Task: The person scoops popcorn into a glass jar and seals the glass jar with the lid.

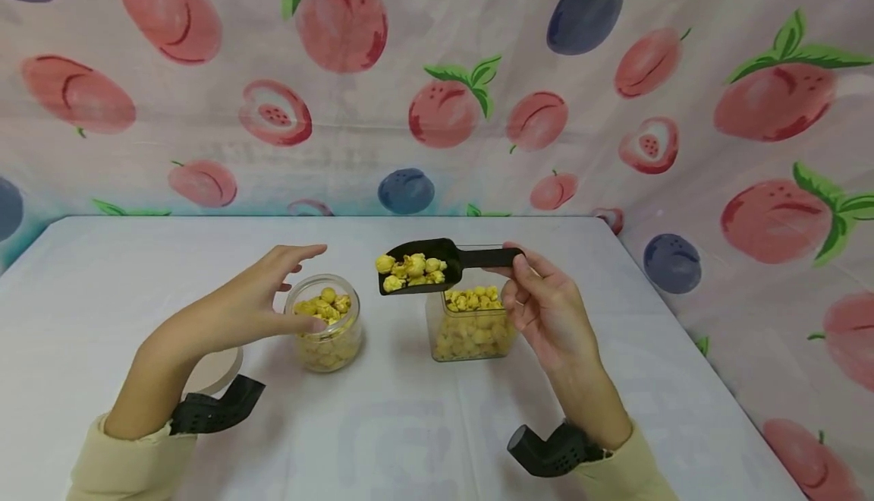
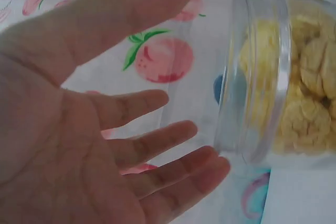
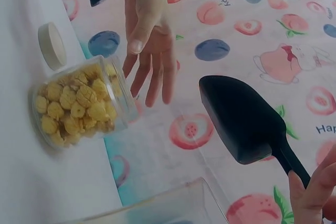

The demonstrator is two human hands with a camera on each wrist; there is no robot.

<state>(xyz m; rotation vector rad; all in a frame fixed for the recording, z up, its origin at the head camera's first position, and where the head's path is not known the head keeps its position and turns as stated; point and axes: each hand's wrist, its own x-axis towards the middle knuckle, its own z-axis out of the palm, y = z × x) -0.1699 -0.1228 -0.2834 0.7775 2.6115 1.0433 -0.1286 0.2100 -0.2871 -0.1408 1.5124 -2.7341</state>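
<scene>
1. Holding a black plastic scoop (image 1: 419, 266) by its narrow handle, the right hand (image 1: 549, 311) pinches it with curled fingers, level, above a square clear tub (image 1: 471, 330).
2. Yellow popcorn (image 1: 412, 269), light, bumpy and probably brittle, heaps loosely in the bowl of the scoop; tilting would likely spill it.
3. The left hand (image 1: 256, 300), fingers straight and spread, grasps nothing and hovers beside the round clear jar (image 1: 326, 326) on the white table (image 1: 102, 296).
4. The jar looks smooth, rigid and likely slippery; its side wall looks the best place to hold it.

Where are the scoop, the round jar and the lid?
scoop (image 1: 418, 266), head view, on the black bowl beside the popcorn.
round jar (image 1: 329, 338), head view, on its glass wall below the rim.
lid (image 3: 51, 45), right wrist view, on the middle of its pale top.
</scene>
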